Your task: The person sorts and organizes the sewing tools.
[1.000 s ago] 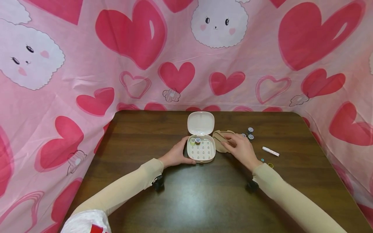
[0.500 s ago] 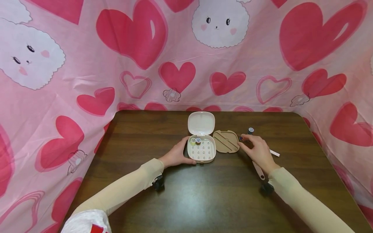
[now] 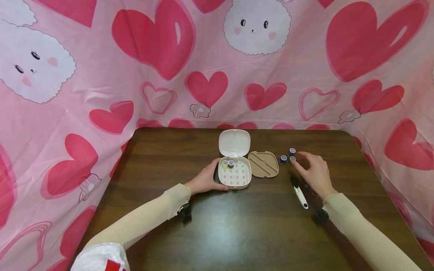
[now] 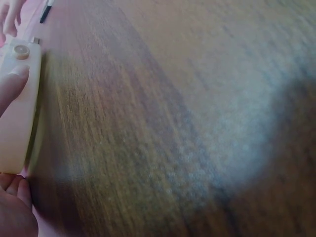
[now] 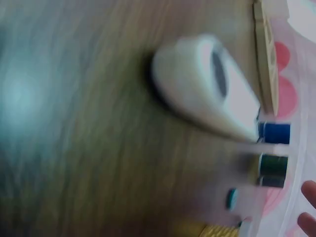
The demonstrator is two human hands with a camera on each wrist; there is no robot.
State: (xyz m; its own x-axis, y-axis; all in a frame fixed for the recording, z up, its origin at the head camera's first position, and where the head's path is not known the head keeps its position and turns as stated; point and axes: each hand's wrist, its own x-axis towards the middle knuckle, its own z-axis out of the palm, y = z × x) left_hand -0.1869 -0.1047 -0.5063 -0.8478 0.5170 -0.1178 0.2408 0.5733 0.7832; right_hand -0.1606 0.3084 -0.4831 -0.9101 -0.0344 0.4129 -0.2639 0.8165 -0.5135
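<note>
A hand could pass over the tabletop (image 3: 251,229) in front of the case (image 3: 242,187), but to its right the tan tray (image 3: 263,164), three spools (image 3: 283,160), the right hand (image 3: 316,172) and a white-handled tool (image 3: 300,197) stand in the way, and the left hand (image 3: 205,180) blocks its left side.

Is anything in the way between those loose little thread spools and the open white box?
Yes: a flat tan plastic tray lies between the small dark cylindrical thread spools and the open white plastic case.
</note>
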